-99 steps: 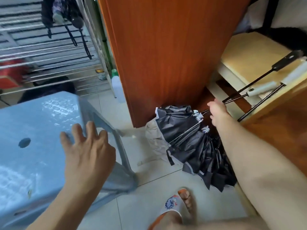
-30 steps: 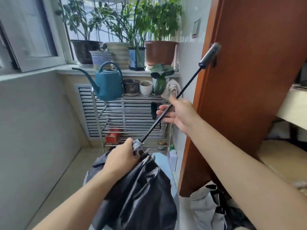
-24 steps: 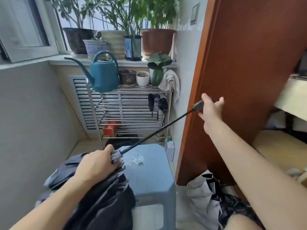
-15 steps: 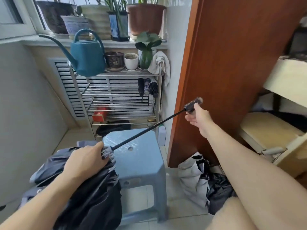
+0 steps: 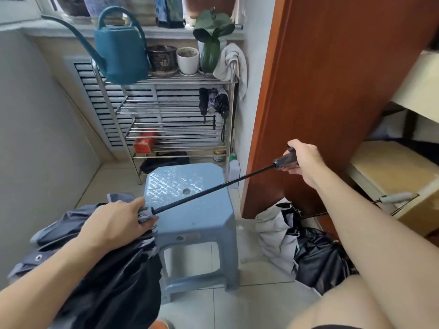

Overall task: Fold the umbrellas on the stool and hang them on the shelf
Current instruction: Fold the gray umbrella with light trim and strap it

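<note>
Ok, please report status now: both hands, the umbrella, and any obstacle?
Left hand grips bunched canopy; right hand grips handle. Shaft extended, crossing above stool. Second umbrella on floor. Path to shelf open.

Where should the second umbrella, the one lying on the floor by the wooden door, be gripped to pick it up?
Probably by its bunched canopy, reached from above with the hand nearest it. The fabric lies crumpled on the tile beside the stool and against the wooden door, and its shaft and handle cannot be told apart in this view, so the cloth top is the only clear hold.
</note>
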### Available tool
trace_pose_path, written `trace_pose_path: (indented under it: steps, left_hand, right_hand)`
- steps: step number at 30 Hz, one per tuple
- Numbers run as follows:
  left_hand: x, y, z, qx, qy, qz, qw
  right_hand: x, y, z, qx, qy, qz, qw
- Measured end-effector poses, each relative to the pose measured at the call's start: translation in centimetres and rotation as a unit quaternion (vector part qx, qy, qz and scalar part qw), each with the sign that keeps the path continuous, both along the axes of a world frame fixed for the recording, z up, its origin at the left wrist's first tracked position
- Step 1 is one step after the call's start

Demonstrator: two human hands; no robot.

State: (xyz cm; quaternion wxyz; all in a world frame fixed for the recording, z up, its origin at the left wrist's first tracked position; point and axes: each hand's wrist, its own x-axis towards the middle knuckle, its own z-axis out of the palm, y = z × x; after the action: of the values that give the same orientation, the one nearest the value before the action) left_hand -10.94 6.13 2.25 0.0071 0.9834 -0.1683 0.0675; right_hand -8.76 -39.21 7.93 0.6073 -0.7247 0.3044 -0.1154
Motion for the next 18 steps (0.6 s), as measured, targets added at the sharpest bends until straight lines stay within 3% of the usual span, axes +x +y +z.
trace_pose_path:
  steps: [6, 10, 14, 18]
  left_hand:
    - [-1.2, -0.3, 1.5, 0.048, 0.035, 0.017, 0.998]
    - [-2.3, -4.4, 2.7, 0.03, 0.073, -0.011, 0.997]
    - [-4.1, -7.6, 3.9, 0.037, 0.041, -0.011, 0.998]
    - [-5.5, -8.5, 4.6, 0.022, 0.022, -0.011, 0.999]
  right_hand:
    - [-2.1, 1.5, -0.8, 0.044, -0.044, -0.014, 0.998]
    - [-3.7, 7.8, -1.6, 0.042, -0.066, 0.04, 0.996]
    - [-5.5, 13.8, -2.2, 0.062, -0.116, 0.05, 0.99]
    - [-7.4, 17.8, -1.6, -0.007, -0.156, 0.067, 0.985]
